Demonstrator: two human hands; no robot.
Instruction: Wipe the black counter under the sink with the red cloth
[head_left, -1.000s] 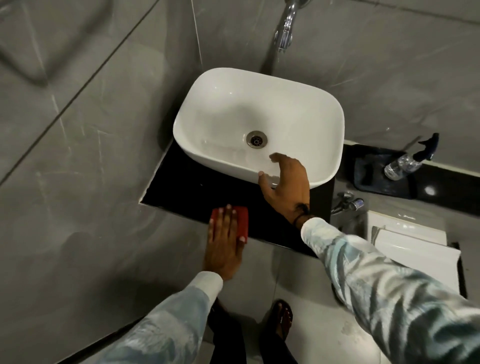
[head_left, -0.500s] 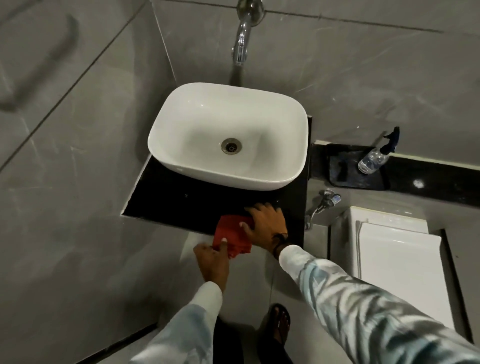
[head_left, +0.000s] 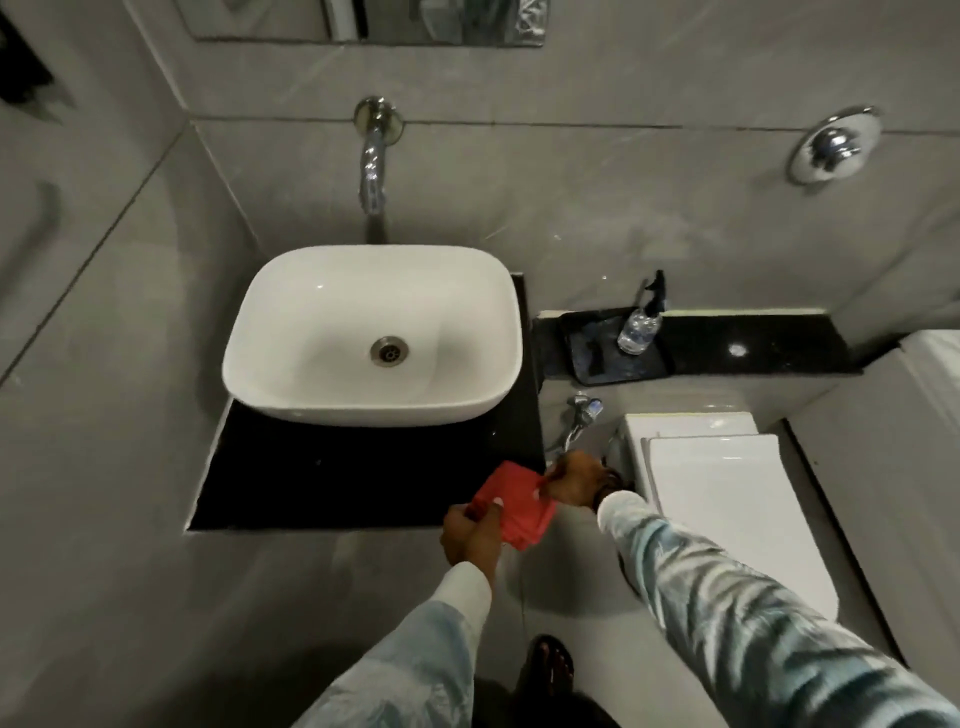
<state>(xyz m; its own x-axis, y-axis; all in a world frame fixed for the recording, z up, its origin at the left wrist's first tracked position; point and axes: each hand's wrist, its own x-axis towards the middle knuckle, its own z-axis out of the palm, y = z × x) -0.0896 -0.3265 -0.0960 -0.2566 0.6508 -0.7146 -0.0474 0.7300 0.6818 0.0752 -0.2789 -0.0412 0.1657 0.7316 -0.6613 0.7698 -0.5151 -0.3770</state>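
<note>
At the black counter (head_left: 322, 478) corner, both the left hand (head_left: 470, 535) and right hand (head_left: 574, 480) grip the red cloth (head_left: 514, 506).

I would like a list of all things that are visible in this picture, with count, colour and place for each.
ceramic basin sink: one, white, on the counter.
stone counter: one, black, under the sink.
folded cloth: one, red, at the counter's front right corner, held by both hands.
wall tap: one, chrome, above the sink.
clear spray bottle: one, black nozzle, on the tray.
dark tray: one, black, on the ledge right of the sink.
toilet lid: one, white, lower right.
round flush plate: one, chrome, right wall.
left hand: grips the cloth.
right hand: grips the cloth.
</note>
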